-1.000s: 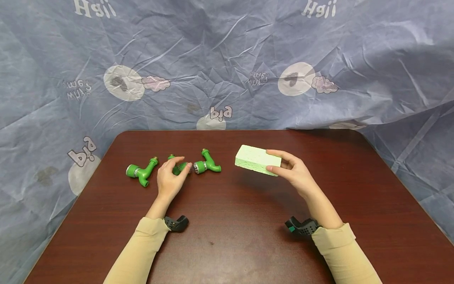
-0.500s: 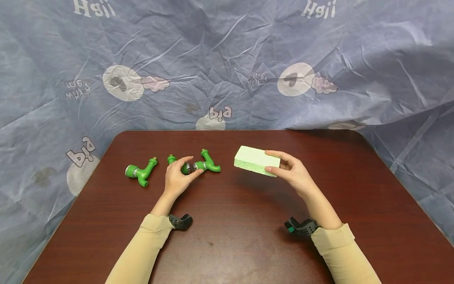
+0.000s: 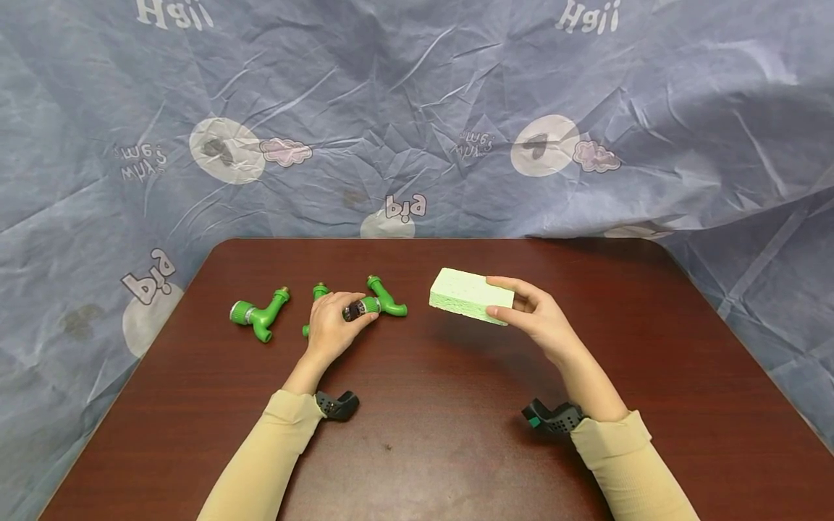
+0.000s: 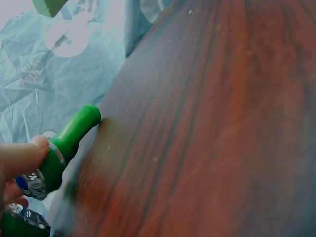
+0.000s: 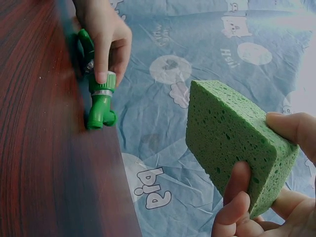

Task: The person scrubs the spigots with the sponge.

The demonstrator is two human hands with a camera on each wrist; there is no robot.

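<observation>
I hold the sponge (image 3: 456,293) above the table (image 3: 469,405), its near end pinched between the thumb and fingers of my right hand (image 3: 544,316). My left hand (image 3: 332,323) grips the knob of the rightmost green tap (image 3: 392,307), thumb on the near side, fingers beyond. The middle tap (image 3: 320,290) lies partly hidden behind that hand; the leftmost tap (image 3: 263,317) lies apart. Behind hangs a creased blue cloth (image 3: 417,94).

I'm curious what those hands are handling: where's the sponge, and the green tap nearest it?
Sponge (image 3: 465,289): head view, on its top face.
Green tap nearest the sponge (image 3: 389,303): head view, on its body.
</observation>
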